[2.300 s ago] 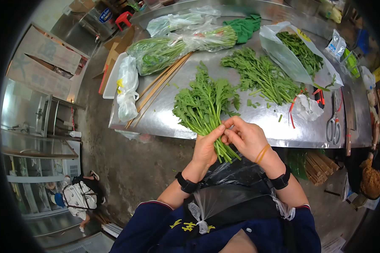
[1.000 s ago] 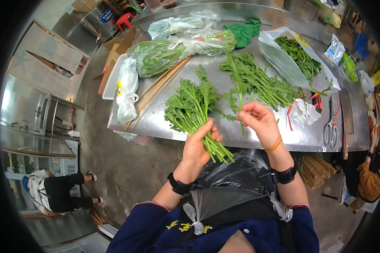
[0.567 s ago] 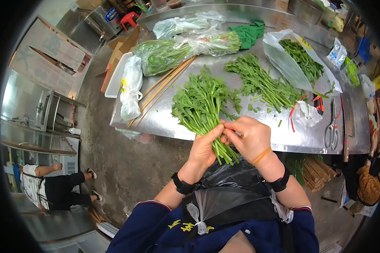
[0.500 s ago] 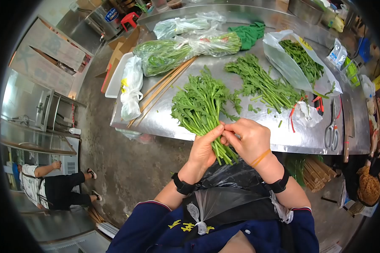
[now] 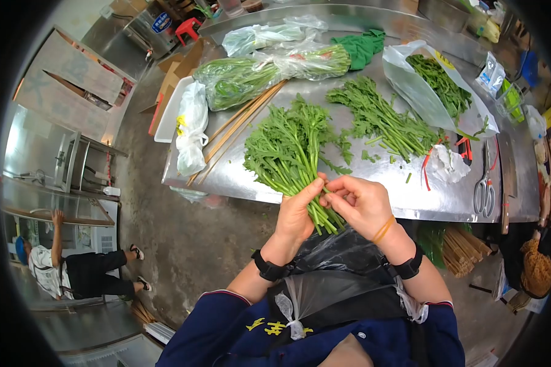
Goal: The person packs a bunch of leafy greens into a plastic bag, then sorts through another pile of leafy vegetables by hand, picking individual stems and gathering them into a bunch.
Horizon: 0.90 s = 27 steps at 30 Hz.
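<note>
My left hand (image 5: 297, 214) is wrapped round the stems of a bunch of leafy greens (image 5: 291, 137), its leaves pointing away from me over the metal table's front edge. Close beside it, my right hand (image 5: 360, 205) pinches at the same stems with thumb and fingertips; what lies between those fingers is hidden. An orange rubber band (image 5: 384, 230) circles my right wrist. Cut stem ends stick out below my left hand. Beyond the bunch, a loose pile of the same greens (image 5: 382, 116) lies on the table.
On the metal table (image 5: 257, 189) lie bagged greens (image 5: 239, 82), wooden sticks (image 5: 242, 125), an open plastic bag of greens (image 5: 410, 76), crumpled paper (image 5: 448, 164), scissors (image 5: 485, 189) and a knife (image 5: 506, 183). Another person (image 5: 82, 269) stands at a glass-fronted cabinet on the left.
My right hand has shifted slightly at the stems, its fingers a little more spread. My left hand keeps its hold. The other person's arm has reached up to the cabinet.
</note>
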Motion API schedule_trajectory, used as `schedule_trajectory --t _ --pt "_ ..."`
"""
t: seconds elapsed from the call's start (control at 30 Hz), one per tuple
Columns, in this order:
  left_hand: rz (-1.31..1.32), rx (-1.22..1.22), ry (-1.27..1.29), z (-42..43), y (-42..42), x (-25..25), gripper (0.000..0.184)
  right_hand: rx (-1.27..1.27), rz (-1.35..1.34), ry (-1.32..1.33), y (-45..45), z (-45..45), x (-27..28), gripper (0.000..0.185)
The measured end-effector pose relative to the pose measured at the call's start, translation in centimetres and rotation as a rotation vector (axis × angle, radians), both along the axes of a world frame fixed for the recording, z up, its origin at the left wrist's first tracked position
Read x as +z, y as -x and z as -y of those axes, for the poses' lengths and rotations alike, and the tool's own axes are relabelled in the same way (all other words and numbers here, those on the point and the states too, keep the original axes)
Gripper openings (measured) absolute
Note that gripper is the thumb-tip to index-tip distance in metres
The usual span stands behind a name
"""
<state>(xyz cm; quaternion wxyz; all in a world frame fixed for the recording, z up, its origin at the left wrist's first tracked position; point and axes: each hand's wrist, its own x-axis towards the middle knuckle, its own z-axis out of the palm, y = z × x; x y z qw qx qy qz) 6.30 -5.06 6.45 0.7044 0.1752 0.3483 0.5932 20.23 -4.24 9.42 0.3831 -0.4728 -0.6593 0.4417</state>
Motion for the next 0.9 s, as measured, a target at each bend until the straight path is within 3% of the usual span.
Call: schedule_trajectory --t 0.1,0.2,0.23,0.37,0.4,0.53,0.67,0.8,0.87,0.9 --pt "-0.016 0.04 0.027 -0.1 0.0 0.2 0.019 0.064 0.172 -0.038 -0.7 -0.3 0.2 0.018" --pt "-0.013 -0.06 0.028 0.0 0.4 -0.3 0.018 -0.048 0.115 -0.063 -1.2 -1.8 0.1 0.022" --pt "-0.105 -0.093 0.022 0.1 0.4 -0.4 0.019 -0.138 -0.052 0.022 -1.0 -2.6 -0.7 0.025" --pt "-0.267 -0.128 -0.027 0.6 -0.6 -0.2 0.024 -0.178 -0.135 0.182 -1.1 -5.1 -0.9 0.031" --pt "-0.319 -0.116 -0.049 0.7 -0.8 -0.1 0.026 -0.192 -0.268 0.253 -1.0 -5.2 -0.6 0.029" --pt "-0.202 -0.126 0.042 0.5 -0.3 -0.9 0.024 -0.286 -0.65 0.446 -0.9 -4.7 -0.9 0.02" --pt "-0.093 -0.217 0.049 0.5 0.0 -1.1 0.022 -0.254 -0.855 0.38 0.0 -4.8 -0.6 0.021" --pt "-0.099 -0.251 0.058 0.6 0.4 -1.0 0.02 -0.418 -0.901 0.374 -0.1 -6.5 0.2 0.032" --pt "-0.081 -0.264 0.064 0.6 0.4 -1.1 0.021 -0.34 -0.828 0.484 -0.9 -7.9 -0.4 0.05" --pt "-0.091 -0.237 0.058 0.7 0.3 -1.0 0.02 -0.399 -0.702 0.44 -1.1 -8.3 -0.5 0.05"
